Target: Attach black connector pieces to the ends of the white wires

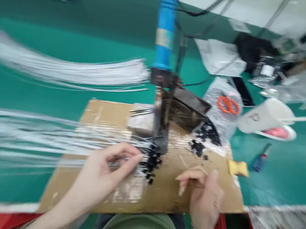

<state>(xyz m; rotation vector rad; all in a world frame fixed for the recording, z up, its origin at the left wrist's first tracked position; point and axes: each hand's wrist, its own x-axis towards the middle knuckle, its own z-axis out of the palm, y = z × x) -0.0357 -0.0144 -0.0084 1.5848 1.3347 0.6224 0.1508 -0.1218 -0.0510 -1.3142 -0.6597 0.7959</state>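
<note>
My left hand [117, 165] is closed in a pinch, thumb against forefinger, on a thin white wire beside a cluster of black end pieces [152, 162]. Those pieces sit at the right ends of a spread of white wires [36, 136] that runs in from the left. Over the cardboard sheet [169, 194], my right hand [201, 192] hovers with fingers loosely bent and thumb apart; nothing shows in it. A blue-handled soldering iron [163, 50] stands upright with its tip end down, just behind the black pieces. Motion blurs the finer detail.
A second bundle of white wires [90, 71] lies behind on the green table. Loose black pieces [197, 147] rest right of a dark metal box [185, 108]. Farther right are orange-handled scissors [228, 105], a white cup [265, 117], a small screwdriver [261, 158] and a yellow sponge [237, 168].
</note>
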